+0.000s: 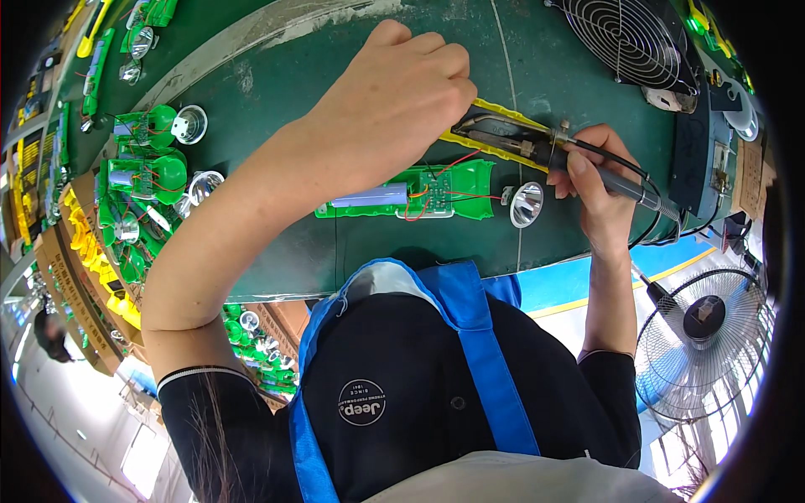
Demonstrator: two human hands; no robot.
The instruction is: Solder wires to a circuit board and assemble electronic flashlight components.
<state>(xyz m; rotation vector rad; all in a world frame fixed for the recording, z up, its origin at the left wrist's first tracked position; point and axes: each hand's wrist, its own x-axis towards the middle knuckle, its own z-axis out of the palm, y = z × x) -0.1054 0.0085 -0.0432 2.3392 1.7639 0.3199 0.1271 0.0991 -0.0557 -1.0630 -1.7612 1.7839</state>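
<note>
Soldering looks to be the step in hand: the right hand (597, 189) grips a dark pen-shaped soldering iron (587, 163), its tip at a yellow plastic tray (495, 126) on the green table (285, 109). Left hand (394, 96) is curled beside that tip, holding what I cannot tell; the open green plastic torch shell with circuit board and red wires (419, 194) lies just below, calling for a steady tip.

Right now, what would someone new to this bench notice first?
Mid-bench, the left hand reaches over an open green casing with red wires and a small circuit board. To its right, the right hand grips a soldering iron whose tip rests in a yellow tray. A shiny reflector lies beside the casing, with more green casings piled far left.
</note>
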